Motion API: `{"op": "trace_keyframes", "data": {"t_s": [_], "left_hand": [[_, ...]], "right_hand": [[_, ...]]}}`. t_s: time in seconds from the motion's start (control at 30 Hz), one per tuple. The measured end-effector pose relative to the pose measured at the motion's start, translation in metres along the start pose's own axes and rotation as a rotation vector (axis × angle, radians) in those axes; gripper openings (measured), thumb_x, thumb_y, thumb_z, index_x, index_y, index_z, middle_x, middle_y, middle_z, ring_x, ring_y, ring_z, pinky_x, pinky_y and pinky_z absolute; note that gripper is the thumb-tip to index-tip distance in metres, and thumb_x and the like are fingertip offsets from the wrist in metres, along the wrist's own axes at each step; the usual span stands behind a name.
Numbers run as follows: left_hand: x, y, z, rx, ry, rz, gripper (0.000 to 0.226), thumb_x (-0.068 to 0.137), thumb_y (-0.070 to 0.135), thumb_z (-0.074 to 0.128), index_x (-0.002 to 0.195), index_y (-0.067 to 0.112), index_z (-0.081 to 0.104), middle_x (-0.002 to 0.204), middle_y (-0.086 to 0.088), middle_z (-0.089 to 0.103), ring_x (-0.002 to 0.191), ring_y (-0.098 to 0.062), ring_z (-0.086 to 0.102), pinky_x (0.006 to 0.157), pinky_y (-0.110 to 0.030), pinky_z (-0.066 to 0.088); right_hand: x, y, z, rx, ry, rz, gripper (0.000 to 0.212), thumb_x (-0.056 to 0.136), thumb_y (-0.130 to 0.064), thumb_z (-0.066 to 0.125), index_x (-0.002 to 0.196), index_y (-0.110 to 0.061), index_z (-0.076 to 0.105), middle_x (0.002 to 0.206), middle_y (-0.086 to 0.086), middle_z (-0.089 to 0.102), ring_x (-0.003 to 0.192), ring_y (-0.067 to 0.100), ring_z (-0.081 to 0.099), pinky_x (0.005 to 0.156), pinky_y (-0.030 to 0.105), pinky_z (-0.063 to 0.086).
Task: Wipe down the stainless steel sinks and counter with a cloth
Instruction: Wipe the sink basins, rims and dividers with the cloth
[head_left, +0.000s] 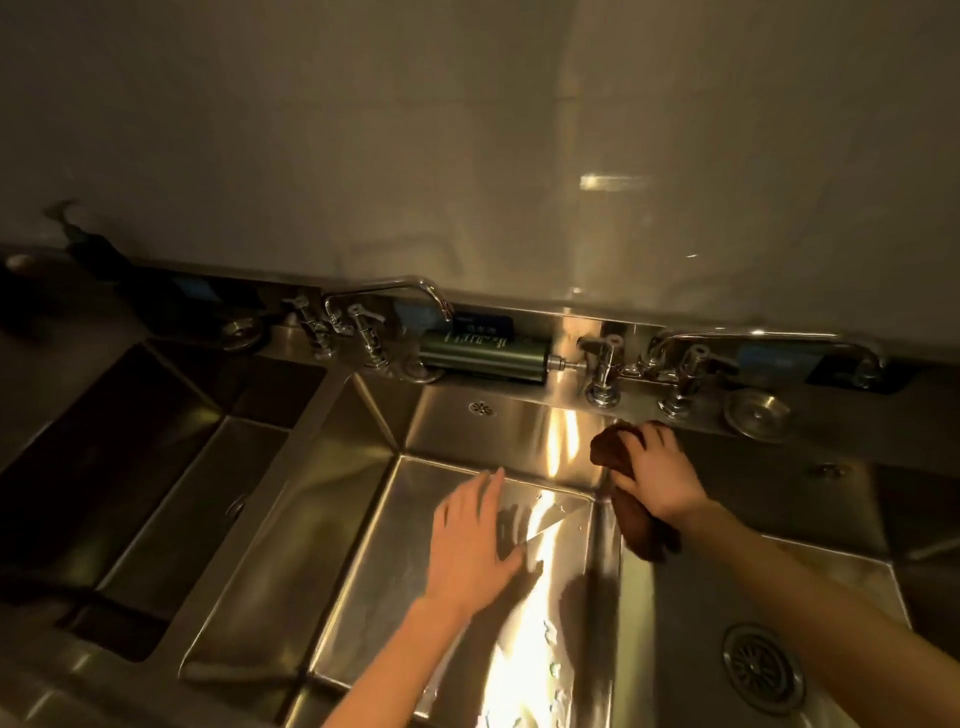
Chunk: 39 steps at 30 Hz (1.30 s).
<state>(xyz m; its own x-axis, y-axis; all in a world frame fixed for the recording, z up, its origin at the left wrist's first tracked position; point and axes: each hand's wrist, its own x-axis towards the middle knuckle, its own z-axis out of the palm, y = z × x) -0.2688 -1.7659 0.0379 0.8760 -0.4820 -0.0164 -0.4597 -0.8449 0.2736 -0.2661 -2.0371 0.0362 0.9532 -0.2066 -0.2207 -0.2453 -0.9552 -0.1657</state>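
- Head cam, far left of frame: left sink (171, 467) sits dark, in shadow.
- Upper left-centre: left faucet (395, 284) on the back ledge, spout swung toward the right, lever handles under it.
- Centre: middle sink (363, 561), w/ a bright glare streak running down its floor & water drops near the streak.
- Centre: left hand (475, 545), palm down over the middle sink floor, fingers straight & a bit spread, holding nothing. Can't tell if it touches the steel.
- Above centre: green canister (483, 356) lying sideways on the back ledge, btw the two faucets.
- Right of centre: cloth (610, 449), dark brown, bunched at the far right corner of the middle sink, on the divider to the next basin. Its tail hangs below the wrist.
- Right of centre: right hand (657, 478) on top of the cloth, fingers curled over it, gripping it against the steel just below the back ledge.
- Upper right: right faucet (769, 338), long spout pointing right. Round steel cap (758, 413) on the ledge just below it.
- Lower right: right sink (779, 493), drain strainer (763, 667) in its floor, right forearm crossing over the basin.
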Motion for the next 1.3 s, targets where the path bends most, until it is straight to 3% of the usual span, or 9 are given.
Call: {"op": "trace_keyframes", "data": {"t_s": [0.1, 0.2, 0.3, 0.5, 0.63, 0.97, 1.13, 1.3], "left_hand": [[0.054, -0.020, -0.017, 0.104, -0.028, 0.108, 0.084, 0.085, 0.046, 0.054, 0.151, 0.019, 0.009, 0.154, -0.004, 0.019, 0.141, -0.021, 0.019, 0.115, -0.034, 0.015], [0.106, -0.035, -0.033, 0.117, -0.033, 0.169, 0.084, 0.086, 0.037, 0.059, 0.150, 0.018, 0.009, 0.156, -0.005, 0.016, 0.143, -0.021, 0.014, 0.116, -0.035, 0.013], [0.153, -0.046, -0.049, 0.148, 0.017, 0.249, 0.079, 0.088, 0.028, 0.060, 0.150, 0.017, 0.012, 0.157, -0.006, 0.015, 0.144, -0.022, 0.012, 0.117, -0.034, 0.012], [0.217, -0.059, -0.059, 0.190, -0.011, 0.373, 0.072, 0.090, 0.014, 0.056, 0.149, 0.010, 0.015, 0.156, -0.012, 0.017, 0.143, -0.027, 0.019, 0.117, -0.035, 0.019], [0.235, -0.051, -0.050, 0.236, -0.022, 0.470, 0.070, 0.088, 0.012, 0.057, 0.148, 0.009, 0.021, 0.148, -0.012, 0.032, 0.134, -0.027, 0.033, 0.112, -0.035, 0.026], [0.242, -0.034, -0.036, 0.345, 0.051, 0.421, 0.047, 0.090, 0.001, 0.045, 0.134, 0.005, 0.032, 0.131, -0.018, 0.043, 0.119, -0.034, 0.040, 0.105, -0.040, 0.031], [0.243, -0.034, -0.040, 0.358, -0.002, 0.408, 0.059, 0.082, 0.004, 0.061, 0.133, 0.009, 0.033, 0.131, -0.016, 0.043, 0.120, -0.035, 0.039, 0.102, -0.040, 0.037], [0.240, -0.029, -0.045, 0.353, 0.050, 0.428, 0.067, 0.079, 0.008, 0.065, 0.137, 0.013, 0.031, 0.136, -0.016, 0.039, 0.124, -0.036, 0.034, 0.104, -0.043, 0.036]], "right_hand": [[-0.015, -0.009, 0.002, 0.005, -0.058, -0.060, 0.061, 0.087, -0.040, 0.059, 0.140, -0.019, 0.037, 0.142, 0.006, 0.036, 0.132, 0.026, 0.028, 0.109, 0.037, 0.034], [-0.029, -0.016, 0.000, 0.113, -0.006, -0.079, 0.062, 0.083, -0.037, 0.067, 0.139, -0.025, 0.042, 0.140, -0.001, 0.041, 0.129, 0.017, 0.034, 0.107, 0.027, 0.032], [-0.029, -0.028, -0.008, 0.177, 0.051, -0.064, 0.065, 0.082, -0.034, 0.069, 0.140, -0.025, 0.041, 0.142, -0.001, 0.040, 0.130, 0.016, 0.035, 0.107, 0.026, 0.031], [-0.011, -0.057, -0.022, 0.230, 0.071, 0.055, 0.068, 0.083, -0.036, 0.066, 0.143, -0.029, 0.035, 0.145, -0.004, 0.033, 0.132, 0.017, 0.031, 0.110, 0.030, 0.030], [-0.015, -0.067, -0.019, 0.261, 0.092, 0.072, 0.067, 0.083, -0.034, 0.066, 0.143, -0.027, 0.036, 0.145, -0.003, 0.034, 0.129, 0.015, 0.032, 0.109, 0.026, 0.028], [-0.024, -0.073, -0.017, 0.264, 0.115, 0.075, 0.065, 0.084, -0.033, 0.065, 0.142, -0.027, 0.038, 0.144, -0.005, 0.038, 0.126, 0.015, 0.036, 0.104, 0.022, 0.030], [-0.029, -0.069, -0.019, 0.286, 0.121, 0.094, 0.065, 0.084, -0.035, 0.066, 0.142, -0.027, 0.038, 0.142, -0.007, 0.038, 0.122, 0.013, 0.037, 0.102, 0.020, 0.030], [-0.035, -0.062, -0.021, 0.328, 0.095, 0.132, 0.066, 0.085, -0.033, 0.065, 0.143, -0.028, 0.035, 0.142, -0.008, 0.037, 0.123, 0.012, 0.035, 0.104, 0.021, 0.029]]}}
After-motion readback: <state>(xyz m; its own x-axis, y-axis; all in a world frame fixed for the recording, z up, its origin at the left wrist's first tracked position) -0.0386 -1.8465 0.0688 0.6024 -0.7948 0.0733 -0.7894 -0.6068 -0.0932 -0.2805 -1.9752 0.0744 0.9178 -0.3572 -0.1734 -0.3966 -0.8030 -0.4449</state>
